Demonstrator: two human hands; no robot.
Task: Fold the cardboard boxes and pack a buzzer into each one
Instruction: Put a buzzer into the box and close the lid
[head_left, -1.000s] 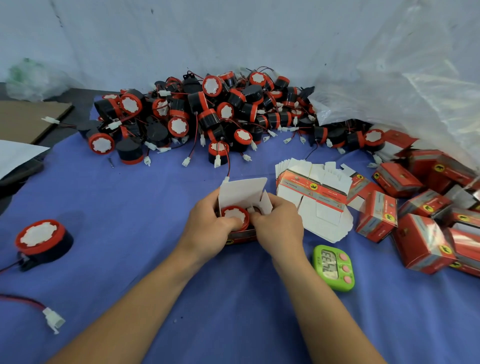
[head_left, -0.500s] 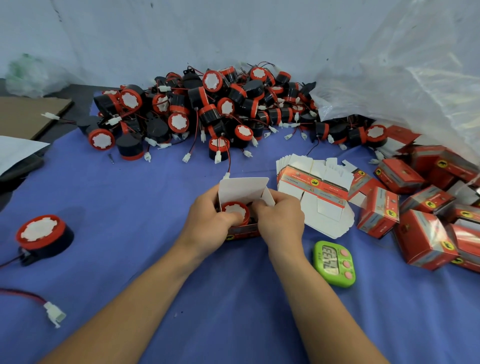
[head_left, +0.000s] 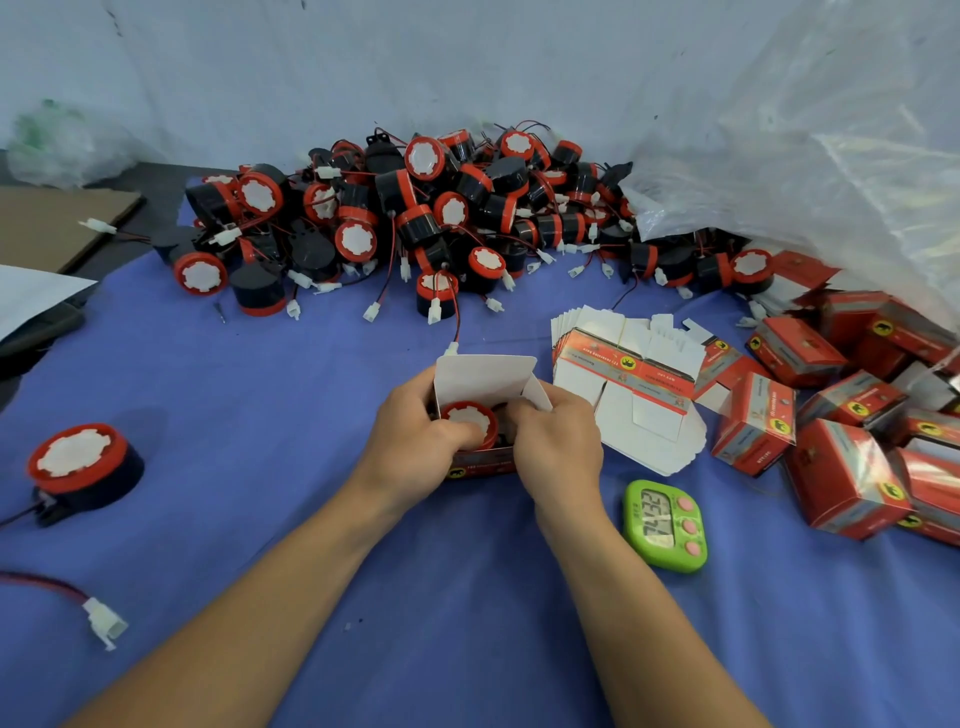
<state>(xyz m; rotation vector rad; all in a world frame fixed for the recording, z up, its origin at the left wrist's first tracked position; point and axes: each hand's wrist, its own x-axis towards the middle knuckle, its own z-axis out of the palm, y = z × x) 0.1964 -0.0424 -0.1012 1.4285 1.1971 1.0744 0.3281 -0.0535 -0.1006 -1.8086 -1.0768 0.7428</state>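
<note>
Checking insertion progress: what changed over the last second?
Little. The right hand slid its fingers slightly further into the open box beside the buzzer; the left hand still grips the box, thumb on the buzzer. Box still unclosed; buzzer pile, flat boxes, timer unmoved.

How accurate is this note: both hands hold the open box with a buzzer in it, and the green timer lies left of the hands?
One error: the head view shows the green timer lying right of the hands, not left. The rest stands: the left hand and right hand hold the open box with a buzzer in it.
</note>
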